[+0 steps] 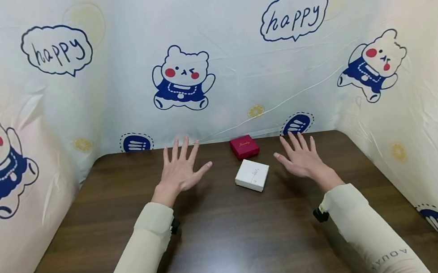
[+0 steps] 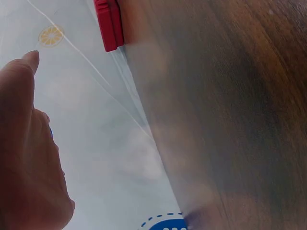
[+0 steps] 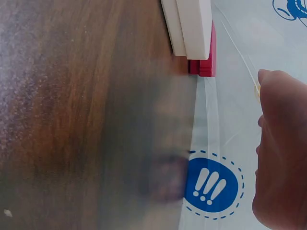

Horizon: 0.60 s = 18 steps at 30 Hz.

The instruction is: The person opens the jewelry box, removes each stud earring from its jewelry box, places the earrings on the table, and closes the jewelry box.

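A small red jewelry box (image 1: 244, 146) with gold lettering lies near the table's back edge, its lid on. Just in front of it sits a white square box (image 1: 252, 175) with a faint pink print, also closed and turned at an angle. To the left of both boxes, my left hand (image 1: 180, 170) is spread above the table, palm down, holding nothing. My right hand (image 1: 302, 158) is spread the same way to their right, its thumb pointing toward the white box. In the right wrist view the white box (image 3: 192, 28) partly covers the red box (image 3: 207, 64).
The dark wooden table (image 1: 223, 244) has a printed cloth (image 1: 237, 85) with bears and "happy" bubbles behind it and along both sides. A black wrist camera (image 1: 175, 225) sits under the left sleeve, another black camera (image 1: 321, 215) under the right.
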Tool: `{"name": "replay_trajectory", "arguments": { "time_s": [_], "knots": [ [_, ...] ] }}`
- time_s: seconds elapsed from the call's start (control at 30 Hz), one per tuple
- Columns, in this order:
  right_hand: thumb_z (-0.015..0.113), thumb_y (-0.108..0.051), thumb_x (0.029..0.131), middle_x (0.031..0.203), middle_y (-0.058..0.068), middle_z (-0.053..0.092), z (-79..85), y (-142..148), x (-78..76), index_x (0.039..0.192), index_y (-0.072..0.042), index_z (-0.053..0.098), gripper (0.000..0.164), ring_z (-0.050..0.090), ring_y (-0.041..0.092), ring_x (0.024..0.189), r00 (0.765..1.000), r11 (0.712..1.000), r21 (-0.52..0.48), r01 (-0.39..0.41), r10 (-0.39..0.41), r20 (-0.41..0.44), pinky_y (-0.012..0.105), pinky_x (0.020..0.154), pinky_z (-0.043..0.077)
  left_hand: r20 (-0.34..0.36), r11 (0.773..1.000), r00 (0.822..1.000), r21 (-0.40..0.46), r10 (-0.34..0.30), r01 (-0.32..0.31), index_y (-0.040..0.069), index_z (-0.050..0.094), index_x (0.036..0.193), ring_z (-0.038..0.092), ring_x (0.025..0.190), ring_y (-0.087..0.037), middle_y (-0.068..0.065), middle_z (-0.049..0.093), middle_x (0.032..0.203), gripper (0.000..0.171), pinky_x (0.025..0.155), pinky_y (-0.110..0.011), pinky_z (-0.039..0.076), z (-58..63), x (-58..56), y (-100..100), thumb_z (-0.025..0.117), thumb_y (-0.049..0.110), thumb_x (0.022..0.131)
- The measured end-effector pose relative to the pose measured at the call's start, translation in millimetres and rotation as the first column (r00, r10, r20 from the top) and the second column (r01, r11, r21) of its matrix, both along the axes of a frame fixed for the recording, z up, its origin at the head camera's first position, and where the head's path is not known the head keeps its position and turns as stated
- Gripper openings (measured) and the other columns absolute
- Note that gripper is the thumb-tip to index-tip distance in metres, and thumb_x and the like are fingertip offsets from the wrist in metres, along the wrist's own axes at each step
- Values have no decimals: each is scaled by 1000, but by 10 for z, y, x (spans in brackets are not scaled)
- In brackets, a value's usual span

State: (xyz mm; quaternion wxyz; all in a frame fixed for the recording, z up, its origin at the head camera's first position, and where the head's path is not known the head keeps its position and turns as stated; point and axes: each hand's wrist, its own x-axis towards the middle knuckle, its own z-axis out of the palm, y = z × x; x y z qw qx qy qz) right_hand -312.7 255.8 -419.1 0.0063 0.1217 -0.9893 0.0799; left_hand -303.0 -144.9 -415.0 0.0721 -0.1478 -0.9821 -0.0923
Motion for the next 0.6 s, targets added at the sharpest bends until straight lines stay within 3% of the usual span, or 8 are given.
{"name": "replay_trajectory", "arguments": {
  "time_s": [0.27,0.6],
  "knots": [
    [28,-66,104,170,19,-1,-6,-11,66,165,-14,13,82,-3,48,154,1000,1000,-31,-1,1,23,72,114,-8,19,1000,999,12,-25,25,25,12,166,-12,156,-37,-11,-3,172,91,117,-66,-12,12,0,39,34,78,95],
    [32,-66,104,170,19,6,31,-61,137,165,-13,17,82,7,48,153,999,998,-26,-52,52,14,75,114,4,14,997,997,4,-78,78,28,8,166,-6,157,-37,-9,-3,172,92,118,-66,-9,-22,16,102,36,79,94]
  ]
}}
